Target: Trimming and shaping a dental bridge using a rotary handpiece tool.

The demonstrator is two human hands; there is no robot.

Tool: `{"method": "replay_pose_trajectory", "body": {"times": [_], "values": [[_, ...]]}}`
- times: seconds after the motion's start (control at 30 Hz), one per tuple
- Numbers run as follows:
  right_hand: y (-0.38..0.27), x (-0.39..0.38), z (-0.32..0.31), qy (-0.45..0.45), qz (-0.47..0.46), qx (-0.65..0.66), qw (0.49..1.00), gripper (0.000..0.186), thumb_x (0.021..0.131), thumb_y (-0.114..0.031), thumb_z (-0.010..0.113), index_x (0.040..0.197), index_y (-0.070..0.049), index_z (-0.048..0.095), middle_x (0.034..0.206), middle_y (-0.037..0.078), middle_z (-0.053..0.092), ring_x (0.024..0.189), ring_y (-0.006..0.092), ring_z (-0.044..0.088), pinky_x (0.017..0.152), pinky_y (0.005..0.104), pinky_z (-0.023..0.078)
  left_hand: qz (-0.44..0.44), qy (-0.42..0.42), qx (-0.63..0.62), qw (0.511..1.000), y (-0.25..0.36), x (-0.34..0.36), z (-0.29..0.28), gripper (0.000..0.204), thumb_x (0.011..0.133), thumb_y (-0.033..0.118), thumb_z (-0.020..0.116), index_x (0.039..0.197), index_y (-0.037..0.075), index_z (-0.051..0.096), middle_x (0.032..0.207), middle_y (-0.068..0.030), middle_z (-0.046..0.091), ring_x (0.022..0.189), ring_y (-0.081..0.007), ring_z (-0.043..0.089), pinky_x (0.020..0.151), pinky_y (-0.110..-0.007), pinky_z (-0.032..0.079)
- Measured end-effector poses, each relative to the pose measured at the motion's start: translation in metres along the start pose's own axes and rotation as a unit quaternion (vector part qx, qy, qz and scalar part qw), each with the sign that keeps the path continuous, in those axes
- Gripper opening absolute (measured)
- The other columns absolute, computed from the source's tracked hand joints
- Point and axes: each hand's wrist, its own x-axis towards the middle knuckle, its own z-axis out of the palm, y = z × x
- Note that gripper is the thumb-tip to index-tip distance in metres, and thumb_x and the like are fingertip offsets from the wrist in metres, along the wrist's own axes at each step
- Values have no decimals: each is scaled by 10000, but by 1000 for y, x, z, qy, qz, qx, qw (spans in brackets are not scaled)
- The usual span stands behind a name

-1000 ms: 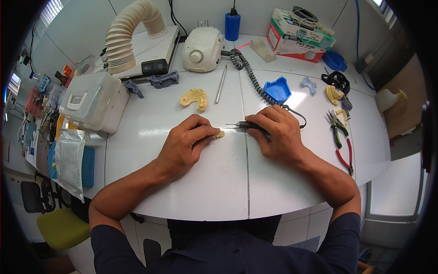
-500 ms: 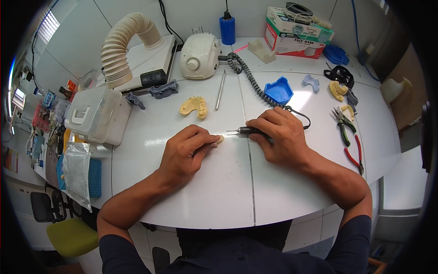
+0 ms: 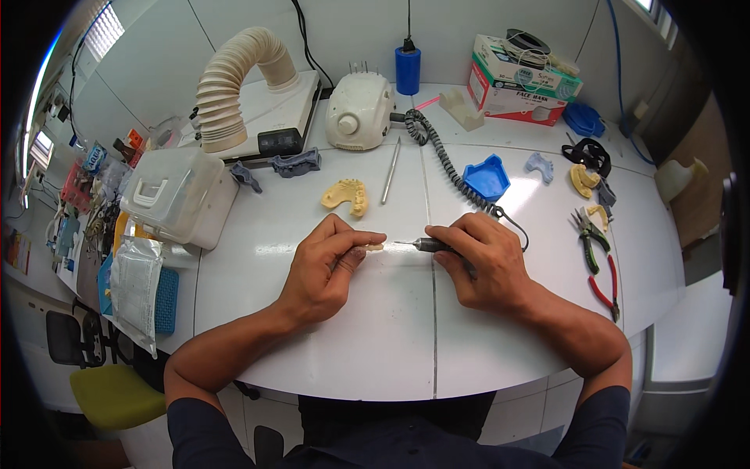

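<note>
My left hand (image 3: 332, 266) pinches a small pale cream piece (image 3: 374, 247) between thumb and index finger, low over the white table (image 3: 367, 328). My right hand (image 3: 484, 258) grips a dark rotary handpiece (image 3: 429, 245), its thin bur pointing left at the piece with a short gap between. A coiled cord (image 3: 441, 156) runs from the white control unit (image 3: 359, 113) toward the right hand. Beyond my hands lie a yellow dental model (image 3: 344, 194), a metal pointed tool (image 3: 391, 172) and a blue five-sided tray (image 3: 487, 176).
A plastic box (image 3: 172, 191) and silver packet (image 3: 134, 285) sit left. A hose (image 3: 234, 70), grey moulds (image 3: 295, 162), blue cylinder (image 3: 408, 73) and mask boxes (image 3: 519, 105) line the back. Pliers (image 3: 594, 238), red-handled cutters (image 3: 608, 293) and more models (image 3: 584, 180) lie right.
The view has shifted slightly. My left fingers have shifted on the small piece, the index finger now straighter and the piece lying more level. My right hand still holds the handpiece.
</note>
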Motion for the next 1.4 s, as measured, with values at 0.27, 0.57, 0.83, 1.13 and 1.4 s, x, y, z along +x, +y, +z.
{"method": "replay_pose_trajectory", "body": {"times": [0.27, 0.57, 0.83, 1.13, 1.4], "values": [[-10, -3, -5, -33, -21, -6, 999, 323, 883, -180, 838, 1193, -109, 779, 855, 44, 630, 689, 224, 620, 618, 376, 473, -114, 33, -238, 964, -1, -4, 9, 217, 1135, 148, 596, 1252, 3, 706, 986, -42, 675, 887, -102, 640, 739, -257, 493], [-8, -3, -3, -38, -23, -9, 999, 306, 887, -195, 842, 1175, -112, 777, 859, 43, 631, 690, 226, 624, 624, 383, 476, -121, 39, -280, 951, -3, -2, 11, 180, 1134, 194, 622, 1189, 25, 645, 983, -67, 702, 871, -102, 679, 719, -249, 503], [-8, -3, -3, -40, -22, -9, 999, 300, 890, -191, 842, 1172, -111, 777, 858, 43, 632, 692, 226, 627, 622, 383, 476, -118, 36, -281, 952, -4, -2, 10, 155, 1123, 173, 643, 1181, 29, 642, 1000, -59, 695, 890, -98, 669, 740, -250, 511], [-9, -3, 0, -31, -15, -3, 999, 282, 904, -196, 836, 1167, -110, 779, 861, 44, 636, 684, 228, 625, 618, 385, 475, -113, 33, -302, 946, -8, -3, 10, 163, 1091, 156, 676, 1153, 30, 592, 1034, -84, 695, 918, -122, 684, 791, -276, 539], [-7, -4, -2, -24, -12, 4, 1000, 228, 921, -181, 810, 1106, -72, 734, 838, 67, 633, 664, 257, 609, 613, 394, 461, -101, -19, -342, 934, -1, -4, 11, 165, 1056, 59, 714, 1149, 28, 582, 1082, -86, 697, 1055, -169, 741, 914, -305, 599]]}}
